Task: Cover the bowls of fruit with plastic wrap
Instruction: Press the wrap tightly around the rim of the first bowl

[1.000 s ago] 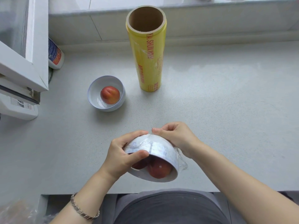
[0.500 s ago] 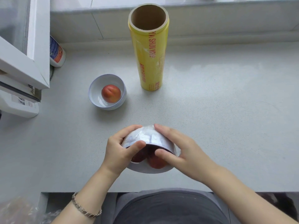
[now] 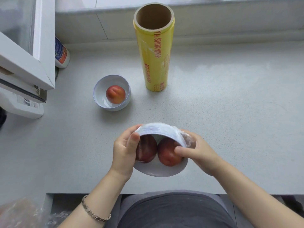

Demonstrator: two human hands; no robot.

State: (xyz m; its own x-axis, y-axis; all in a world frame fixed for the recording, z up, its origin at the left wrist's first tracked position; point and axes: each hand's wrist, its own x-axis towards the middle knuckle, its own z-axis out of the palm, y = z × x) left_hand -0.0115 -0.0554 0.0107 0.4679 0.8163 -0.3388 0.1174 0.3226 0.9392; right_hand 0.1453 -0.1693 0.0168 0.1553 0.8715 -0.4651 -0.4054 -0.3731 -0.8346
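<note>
Two hands grip one tilted bowl (image 3: 158, 131) above the counter (image 3: 230, 112), its mouth turned toward the camera. The left hand (image 3: 124, 152) curls round the rim's left side, thumb laid across the mouth. The right hand (image 3: 199, 151) clasps the right side, thumb pressing on the fruit nearest it. The fingers of both hands pass behind the bowl and are mostly hidden. Clear film (image 3: 189, 140) lies over the bowl and bunches under the right fingers; how far it reaches underneath cannot be made out. Two red fruits (image 3: 166, 157) sit inside, one partly covered by the left thumb.

Well beyond the fingertips stands an upright yellow roll (image 3: 154, 51); its red print reads "YA SHUN WRAP", and the smaller lines are too blurred to read. Beyond the left knuckles sits a second bowl (image 3: 98, 94) with a single fruit (image 3: 115, 94). Farther left, a bottle (image 3: 61, 53) with a blue and orange label is half hidden by a white window frame (image 3: 44, 46), its writing illegible. A bracelet (image 3: 95, 213) circles the left wrist.
</note>
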